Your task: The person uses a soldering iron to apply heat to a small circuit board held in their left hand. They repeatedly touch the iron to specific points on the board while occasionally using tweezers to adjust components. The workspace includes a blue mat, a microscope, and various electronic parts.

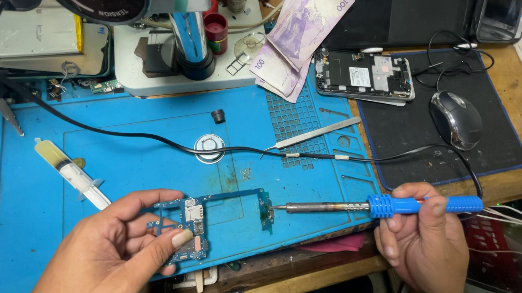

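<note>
On the bench, front edge:
Mat: blue work mat (152,166) under everything.
L hand (112,255): thumb + fingers pinch circuit board (184,228), flat on mat, long axis L-R.
R hand (423,239): fingers curled round blue handle of soldering iron (369,206); iron lies L-R, tip points left, touching board's right end.
Syringe (70,172): just beyond L hand.

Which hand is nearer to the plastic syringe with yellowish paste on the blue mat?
Left. The left hand holds the blue circuit board just below the syringe; the right hand, gripping the blue-handled soldering iron, is far to its right.
</note>
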